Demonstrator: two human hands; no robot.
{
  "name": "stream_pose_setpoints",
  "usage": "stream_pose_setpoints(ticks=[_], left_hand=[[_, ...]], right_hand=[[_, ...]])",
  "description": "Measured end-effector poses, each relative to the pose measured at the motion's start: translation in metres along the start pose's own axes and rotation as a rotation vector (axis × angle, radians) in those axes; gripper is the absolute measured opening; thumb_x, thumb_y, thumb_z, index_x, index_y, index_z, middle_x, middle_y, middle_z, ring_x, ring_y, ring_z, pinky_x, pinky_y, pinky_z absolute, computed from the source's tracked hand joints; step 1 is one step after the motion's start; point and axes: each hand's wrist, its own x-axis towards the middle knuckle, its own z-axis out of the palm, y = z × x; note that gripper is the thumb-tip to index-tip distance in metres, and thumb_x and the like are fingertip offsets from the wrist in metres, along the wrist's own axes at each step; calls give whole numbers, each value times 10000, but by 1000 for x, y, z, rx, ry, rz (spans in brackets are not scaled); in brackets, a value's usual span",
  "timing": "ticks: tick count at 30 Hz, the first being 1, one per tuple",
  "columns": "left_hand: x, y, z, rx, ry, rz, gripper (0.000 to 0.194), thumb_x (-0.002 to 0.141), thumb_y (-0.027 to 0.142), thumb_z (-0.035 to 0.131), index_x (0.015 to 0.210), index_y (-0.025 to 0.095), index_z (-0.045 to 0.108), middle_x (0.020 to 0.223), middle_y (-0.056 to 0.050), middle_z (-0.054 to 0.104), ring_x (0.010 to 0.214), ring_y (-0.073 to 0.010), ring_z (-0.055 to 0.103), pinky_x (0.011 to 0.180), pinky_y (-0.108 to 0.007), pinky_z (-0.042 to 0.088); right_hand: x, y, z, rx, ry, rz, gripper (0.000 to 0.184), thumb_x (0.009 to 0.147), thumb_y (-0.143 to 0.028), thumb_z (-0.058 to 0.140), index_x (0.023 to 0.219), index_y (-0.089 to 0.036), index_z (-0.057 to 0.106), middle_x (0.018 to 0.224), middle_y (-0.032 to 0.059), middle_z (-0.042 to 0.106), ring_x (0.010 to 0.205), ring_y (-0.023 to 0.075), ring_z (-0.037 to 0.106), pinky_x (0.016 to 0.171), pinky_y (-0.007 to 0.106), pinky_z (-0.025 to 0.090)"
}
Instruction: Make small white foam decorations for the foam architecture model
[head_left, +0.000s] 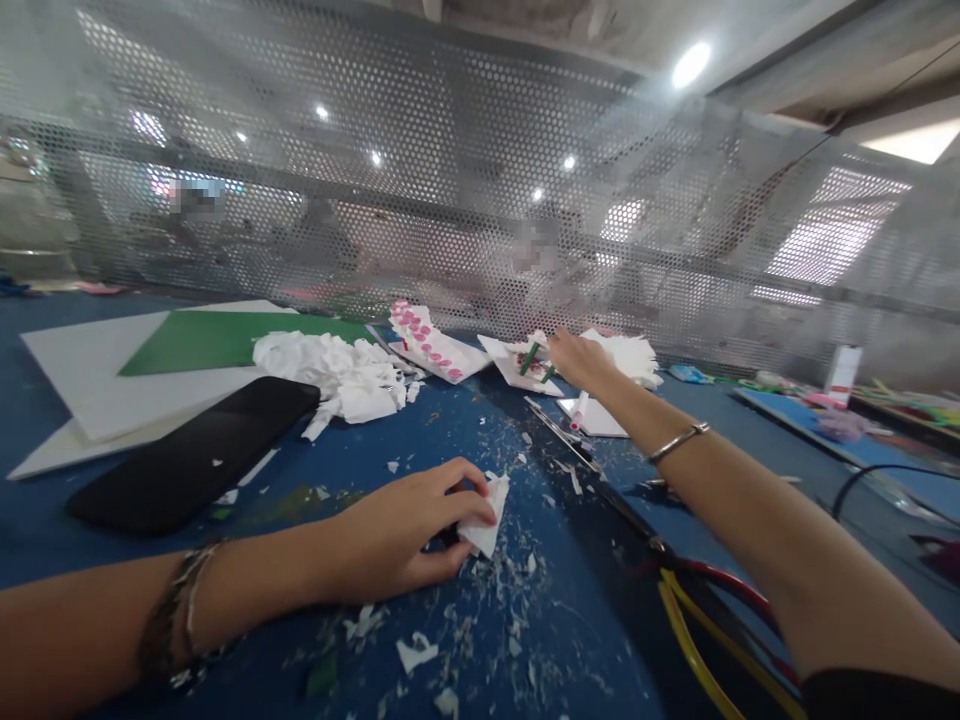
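My left hand (409, 525) rests low over the blue table, its fingers pinched on a crumpled scrap of white paper (487, 520). Stretched far forward, my right hand (581, 358) has its fingers curled down beside a white card (510, 362) with small green sticks (530, 358) and reddish bits on it. What those fingertips hold, if anything, is hidden. Behind that hand lies a heap of white paper (634, 358). Below it are a small white pad (604, 420) and a pinkish tube (579, 411). Loose paper scraps (416, 652) are strewn around my left hand.
Scissors or pliers with red and yellow handles (686, 590) lie under my right forearm. To the left are a black phone-like slab (202, 450), crumpled white paper (337, 370), and green sheets (202, 340). A pink-dotted card (435, 345) stands near the perforated metal screen (420, 190).
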Motion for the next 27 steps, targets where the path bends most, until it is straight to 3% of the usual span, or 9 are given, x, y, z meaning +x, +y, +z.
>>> stream_pose_setpoints(ticks=[12,18,20,23,25,27], left_hand=[[-1,6,-2,-99,-68,-97,215,775,187,455,986,195,499,1104,-71,420,820,-142,524,744,-271,421],[2,1,-2,-204,58,-167,125,740,269,560,814,171,534,977,-39,472,771,-118,509,724,-249,420],[4,-1,-1,-232,84,-185,113,734,256,567,798,166,540,954,-32,483,750,-108,511,716,-245,424],[6,-1,-1,-253,102,-187,83,736,208,540,806,164,539,936,-27,502,764,-109,521,706,-237,431],[7,1,-1,-281,121,-218,81,744,214,518,804,162,533,895,-20,524,755,-112,531,687,-233,440],[8,5,-2,-325,141,-266,94,750,240,506,799,163,525,833,-10,546,726,-112,540,660,-231,447]], right_hand=[[-8,5,-4,17,21,-29,293,828,-295,467,1087,-157,481,1082,66,518,896,165,539,744,369,458],[-36,15,-31,119,97,-112,303,813,-286,425,1048,-111,501,1053,153,520,901,266,541,675,358,426],[-55,15,-39,173,99,-169,289,820,-285,387,1013,-120,524,1034,144,539,860,256,551,650,348,421],[-89,8,-46,300,75,-334,257,805,-285,419,1009,-178,535,991,72,581,778,167,559,663,285,420],[-110,-2,-47,603,36,-565,330,781,-292,475,1083,-162,496,984,89,580,773,155,548,677,279,427],[-126,-12,-47,805,-34,-682,474,754,-320,521,1185,-166,400,1064,99,536,804,144,537,696,271,436]])
